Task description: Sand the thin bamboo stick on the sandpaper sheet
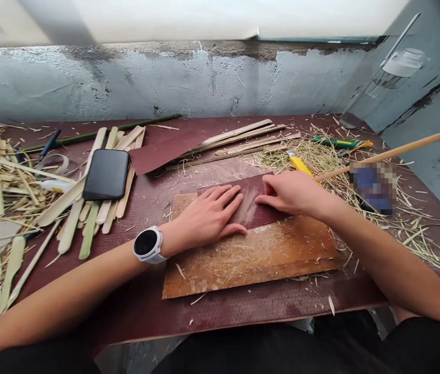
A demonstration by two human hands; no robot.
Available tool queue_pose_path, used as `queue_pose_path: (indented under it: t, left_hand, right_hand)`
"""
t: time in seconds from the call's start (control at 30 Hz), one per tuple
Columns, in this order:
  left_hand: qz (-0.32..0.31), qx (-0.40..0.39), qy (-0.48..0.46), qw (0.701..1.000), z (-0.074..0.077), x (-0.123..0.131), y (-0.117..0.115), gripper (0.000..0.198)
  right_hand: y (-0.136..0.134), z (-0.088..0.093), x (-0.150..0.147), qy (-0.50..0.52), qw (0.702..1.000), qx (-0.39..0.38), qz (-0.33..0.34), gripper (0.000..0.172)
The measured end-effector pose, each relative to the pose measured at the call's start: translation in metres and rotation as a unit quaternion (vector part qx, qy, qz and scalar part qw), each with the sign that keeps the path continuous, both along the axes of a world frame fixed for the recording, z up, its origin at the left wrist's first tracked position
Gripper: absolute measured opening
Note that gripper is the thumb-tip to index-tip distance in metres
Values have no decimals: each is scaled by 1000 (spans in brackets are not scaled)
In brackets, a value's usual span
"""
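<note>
A dark red sheet of sandpaper [249, 200] with a pale, dusty streak lies over the far part of a wooden board [251, 254]. My left hand [212, 213], a white watch on its wrist, rests flat on the sheet with fingers stretched out. Over the right part of the same sheet, my right hand [286, 192] is closed, thumb and forefinger drawn together; whatever they pinch is hidden or too small to make out. Fine shavings and pale dust cover the board. Just beyond my right hand lies a yellow utility knife [300, 163].
A phone [106, 174] lies on bamboo strips [74, 223] at left. Behind are another sandpaper sheet [161, 150] and more strips [239, 135]. Shavings [410, 234], a green-handled tool [334, 142] and a wooden stick [399, 150] lie right. A glass lamp-like object [402, 65] stands in the corner.
</note>
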State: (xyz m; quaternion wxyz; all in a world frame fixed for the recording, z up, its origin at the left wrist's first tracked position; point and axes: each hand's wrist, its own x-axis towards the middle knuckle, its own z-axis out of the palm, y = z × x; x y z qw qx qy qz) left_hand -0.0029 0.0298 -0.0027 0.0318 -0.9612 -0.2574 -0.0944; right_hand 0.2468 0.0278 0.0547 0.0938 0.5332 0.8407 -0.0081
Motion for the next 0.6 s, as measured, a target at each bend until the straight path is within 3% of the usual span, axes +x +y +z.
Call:
queue_pose_path:
  t: [0.13,0.27,0.43,0.53,0.6]
  left_hand:
    - [-1,-4,3,1000,0,0,1,93]
    - [2,-4,4,1000,-1,0,1,92]
    - [-4,-9,5,1000,2,0,1,92]
    - [-9,-28,1,1000,5,-3,5,92]
    - [-28,-56,-8,998,7,-6,11,90]
  right_hand:
    - [-2,1,2,17,999,-20,45,37]
    - [0,0,5,-6,1000,22,-7,40]
    - [0,-1,2,-13,1000,-8,28,41]
    - [4,13,10,43,996,71,-33,37]
    - [4,30,19,181,970,157,-46,37]
